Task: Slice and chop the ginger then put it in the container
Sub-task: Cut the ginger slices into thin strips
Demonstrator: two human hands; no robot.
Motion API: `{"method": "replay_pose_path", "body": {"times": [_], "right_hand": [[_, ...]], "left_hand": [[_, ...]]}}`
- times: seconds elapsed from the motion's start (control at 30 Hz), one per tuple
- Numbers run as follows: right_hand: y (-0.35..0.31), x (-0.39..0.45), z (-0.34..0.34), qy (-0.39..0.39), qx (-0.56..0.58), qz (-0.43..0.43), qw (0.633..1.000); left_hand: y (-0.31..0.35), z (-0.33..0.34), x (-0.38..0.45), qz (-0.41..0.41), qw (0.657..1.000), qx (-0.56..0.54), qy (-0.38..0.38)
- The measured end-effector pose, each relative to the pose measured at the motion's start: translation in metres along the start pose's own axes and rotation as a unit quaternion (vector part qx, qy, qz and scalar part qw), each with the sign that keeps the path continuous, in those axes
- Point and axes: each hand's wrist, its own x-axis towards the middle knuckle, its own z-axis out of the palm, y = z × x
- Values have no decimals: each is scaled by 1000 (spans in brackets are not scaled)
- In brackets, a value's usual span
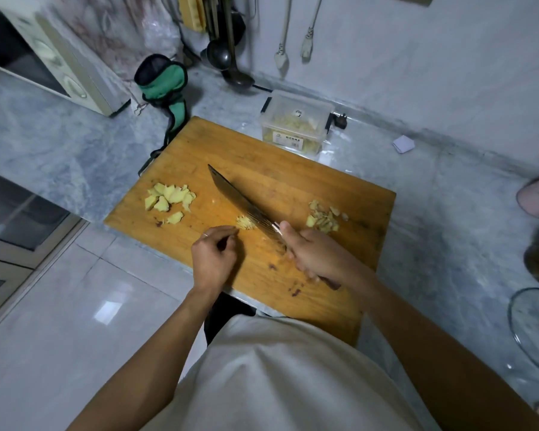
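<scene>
Right hand (316, 255) grips cleaver (243, 203); left hand (213, 255), fingers curled, steadies chopped ginger (245, 221) on cutting board (293, 188).

My cutting board (293, 188) is orange-brown wood, matt, with dark nicks and stains near its front edge. The cleaver (240, 202) I grip has a dull grey metal blade with a faint mottled pattern. The counter (59, 141) is grey-veined marble with a soft sheen. The container (296, 126) is clear plastic. The pouch (165, 85) beside the board is green cloth with black mesh. The floor tiles (75, 321) are glossy.
</scene>
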Motion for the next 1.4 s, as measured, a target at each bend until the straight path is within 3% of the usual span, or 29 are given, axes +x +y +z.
{"method": "replay_pose_path", "body": {"times": [0.13, 0.23, 0.3, 0.37, 0.47, 0.57, 0.7, 0.8, 1.0, 1.13, 1.27, 1.4], "right_hand": [[5, 0, -10, 19, -63, -30, 997], [12, 3, -15, 62, -173, -102, 978], [15, 4, -19, 75, -255, -136, 954], [15, 4, -21, 77, -366, -155, 914], [12, 2, -20, 72, -461, -179, 866], [12, -1, -13, 61, -496, -205, 841], [13, -6, -8, 56, -524, -236, 816], [14, -11, -7, 57, -542, -244, 802], [22, -13, -12, 83, -466, -196, 859], [33, -9, -21, 134, -396, -127, 900], [34, -3, -28, 156, -291, -73, 941], [30, 2, -32, 164, -180, -46, 969]], "left_hand": [[7, -15, 6, -65, 995, -80, 11], [18, -27, 10, -100, 981, -143, 87], [25, -36, 13, -62, 974, -147, 158], [28, -43, 16, 12, 980, -93, 175], [32, -44, 24, 117, 992, 24, 37], [31, -34, 42, 149, 974, 109, -135], [40, -25, 66, 47, 944, 91, -313], [43, -20, 74, 10, 942, 47, -332], [45, -20, 72, 13, 996, -40, -82], [36, -35, 56, 13, 998, -66, 0], [17, -36, 42, 19, 1000, -6, 7], [13, -23, 45, 2, 991, 48, -129]]}}
